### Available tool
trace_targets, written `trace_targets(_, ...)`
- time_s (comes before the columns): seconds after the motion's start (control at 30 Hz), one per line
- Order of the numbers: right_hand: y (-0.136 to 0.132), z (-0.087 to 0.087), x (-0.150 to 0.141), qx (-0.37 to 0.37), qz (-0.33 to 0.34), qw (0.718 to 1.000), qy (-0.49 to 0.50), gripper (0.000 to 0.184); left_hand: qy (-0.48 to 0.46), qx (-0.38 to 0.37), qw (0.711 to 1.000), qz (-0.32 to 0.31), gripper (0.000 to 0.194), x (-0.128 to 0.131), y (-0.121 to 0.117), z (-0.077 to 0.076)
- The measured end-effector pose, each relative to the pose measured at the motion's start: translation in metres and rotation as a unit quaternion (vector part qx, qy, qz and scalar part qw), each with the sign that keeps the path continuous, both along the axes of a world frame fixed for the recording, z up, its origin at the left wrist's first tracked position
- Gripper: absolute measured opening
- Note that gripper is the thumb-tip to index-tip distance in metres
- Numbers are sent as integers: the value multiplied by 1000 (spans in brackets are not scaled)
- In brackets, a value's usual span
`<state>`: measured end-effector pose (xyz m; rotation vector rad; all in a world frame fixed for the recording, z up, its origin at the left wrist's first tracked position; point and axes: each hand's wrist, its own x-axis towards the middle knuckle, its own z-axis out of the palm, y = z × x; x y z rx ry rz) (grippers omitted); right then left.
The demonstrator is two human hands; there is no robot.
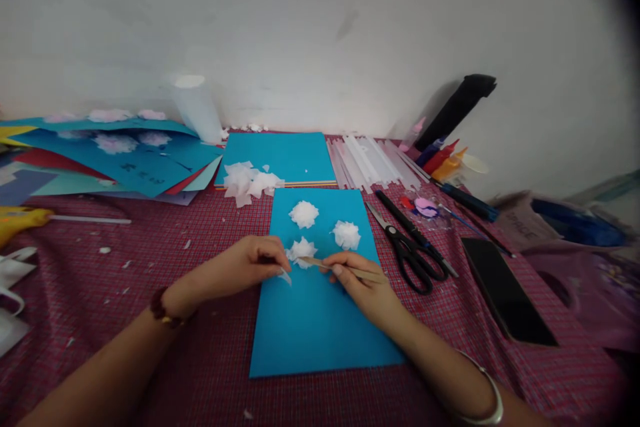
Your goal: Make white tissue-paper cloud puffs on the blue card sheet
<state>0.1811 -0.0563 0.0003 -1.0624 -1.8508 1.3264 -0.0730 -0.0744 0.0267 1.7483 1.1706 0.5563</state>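
Observation:
A blue sheet of paper [320, 333] lies before me with three white tissue-paper puffs on it: one at the top [304, 214], one on the right [347, 235] and one lower left [301, 251]. My left hand [263, 260] pinches a small piece of white tissue paper [285, 276] beside the lower-left puff. In my right hand [363, 283] is a thin wooden stick [367, 274], its tip against or just over that same puff. The stick lies nearly flat, pointing left.
Black-handled scissors [413, 257] and a utility knife [415, 230] lie right of the sheet, with a phone [505, 290] beyond. Behind are torn tissue pieces [250, 181], stacked blue paper [280, 153] and glue sticks [370, 160]. A yellow glue gun [23, 221] is far left.

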Motion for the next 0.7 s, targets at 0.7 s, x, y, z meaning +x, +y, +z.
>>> trace_targets(0.7, -7, 5, 0, 64, 47, 997, -4, 20, 63, 35, 990, 121, 20, 27, 2, -24)
